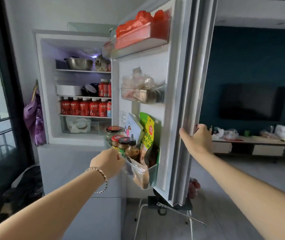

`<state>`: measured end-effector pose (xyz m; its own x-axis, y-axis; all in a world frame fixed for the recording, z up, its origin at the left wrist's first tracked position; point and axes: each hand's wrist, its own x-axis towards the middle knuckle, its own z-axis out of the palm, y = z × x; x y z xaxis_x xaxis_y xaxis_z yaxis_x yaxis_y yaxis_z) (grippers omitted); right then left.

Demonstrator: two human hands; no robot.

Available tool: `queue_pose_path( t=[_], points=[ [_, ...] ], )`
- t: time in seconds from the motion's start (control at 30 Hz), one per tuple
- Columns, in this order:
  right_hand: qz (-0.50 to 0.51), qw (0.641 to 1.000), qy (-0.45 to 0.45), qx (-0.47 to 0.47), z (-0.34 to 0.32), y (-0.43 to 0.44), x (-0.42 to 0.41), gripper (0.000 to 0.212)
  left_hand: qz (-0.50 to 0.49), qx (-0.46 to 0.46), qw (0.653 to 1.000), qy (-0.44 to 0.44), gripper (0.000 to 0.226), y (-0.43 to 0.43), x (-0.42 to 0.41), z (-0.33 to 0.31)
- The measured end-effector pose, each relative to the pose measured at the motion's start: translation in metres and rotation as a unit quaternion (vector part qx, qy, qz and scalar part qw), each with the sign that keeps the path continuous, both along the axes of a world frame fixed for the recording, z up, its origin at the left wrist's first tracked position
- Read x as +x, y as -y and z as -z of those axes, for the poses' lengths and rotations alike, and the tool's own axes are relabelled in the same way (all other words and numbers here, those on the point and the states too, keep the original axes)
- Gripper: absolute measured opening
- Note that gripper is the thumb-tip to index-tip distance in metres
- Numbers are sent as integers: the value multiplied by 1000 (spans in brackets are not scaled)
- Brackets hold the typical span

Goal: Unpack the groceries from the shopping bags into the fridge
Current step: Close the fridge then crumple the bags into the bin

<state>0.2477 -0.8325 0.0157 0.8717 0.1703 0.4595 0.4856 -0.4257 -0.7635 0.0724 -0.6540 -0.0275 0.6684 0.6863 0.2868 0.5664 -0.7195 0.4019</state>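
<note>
- Far left of the fridge door, a dark bag slumps on the floor. I cannot tell what is in it.
- Left of the door, the fridge stands open. A steel bowl sits on the top shelf, and a row of red bottles packs a lower shelf edge to edge. I judge there is little free room there.
- My left hand is at the near corner of the lower door bin. The fingers are hidden behind the hand, so I cannot tell whether they grip the rim or only touch it.
- That bin, at the foot of the door, is crowded with glass jars and a green pouch. Glass is heavy and breakable, so I would hold a jar round its body, not by the lid.
- My right hand clasps the door's free edge. The thumb lies on the inner face and the fingers wrap round the outside.
- Well right of the door, across the room, the shopping bags sit on a low bench, not yet unpacked.
- They look like thin, limp plastic that will sag and swing. I would gather each by the handles or neck and support the bottom if it feels heavy. The contents are too small to make out.
</note>
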Motion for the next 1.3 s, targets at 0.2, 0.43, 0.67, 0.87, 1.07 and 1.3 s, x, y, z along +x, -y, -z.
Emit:
queue_pose_path(
  t=[0.2,0.43,0.67,0.87,1.07,1.3],
  points=[
    [-71,963,261,-11,20,-20,-48,47,-80,12,997,10,34,-16,-36,8],
    [-187,894,406,12,47,-113,-125,43,-146,3,987,69,25,-89,-122,-1],
    [-247,823,511,19,61,-226,-197,26,-182,11,981,69,30,-199,-209,-15],
    [-227,788,572,-15,57,-362,-254,21,-179,24,983,40,29,-313,-260,-26],
    [-187,803,559,-92,56,-507,-290,15,-173,14,984,35,32,-413,-289,-22],
    [-133,783,571,-208,55,-655,-275,37,-187,-21,982,18,29,-522,-282,0]
  ],
)
